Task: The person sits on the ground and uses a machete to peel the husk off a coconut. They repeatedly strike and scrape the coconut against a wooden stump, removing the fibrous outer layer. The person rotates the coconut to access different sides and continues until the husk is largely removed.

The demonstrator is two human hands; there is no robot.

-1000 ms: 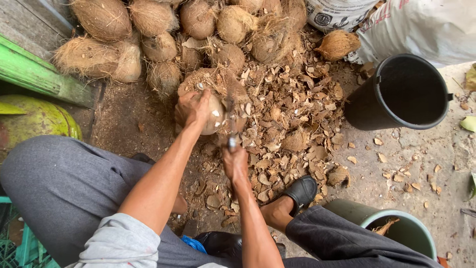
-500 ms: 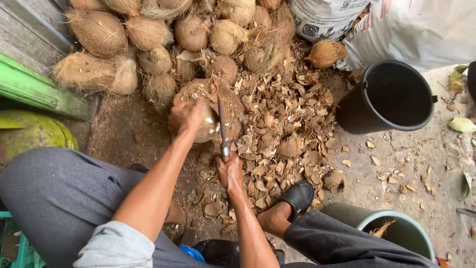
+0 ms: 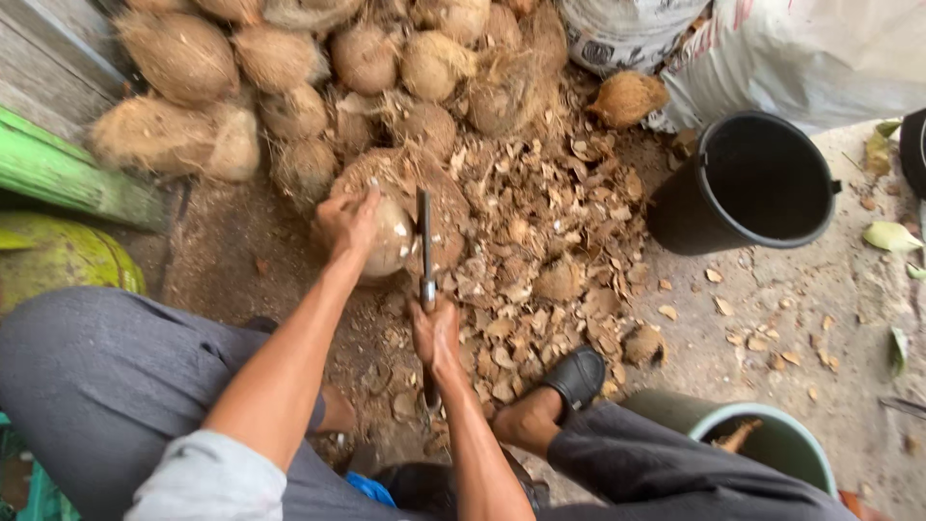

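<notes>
Coconut (image 3: 391, 236), partly husked, is sitting at upper centre of the frame; the left hand (image 3: 345, 222) is gripping its top. The right hand (image 3: 436, 333) is clenching a long knife (image 3: 424, 241), blade alongside the shell. Keep strikes glancing, fingers above the blade path.

Two sacks sit at the frame's one o'clock edge. A bulging white sack with dark printing (image 3: 627, 34) stands just beside a larger, slumped white sack with red and dark markings (image 3: 810, 58), toward two o'clock.
</notes>
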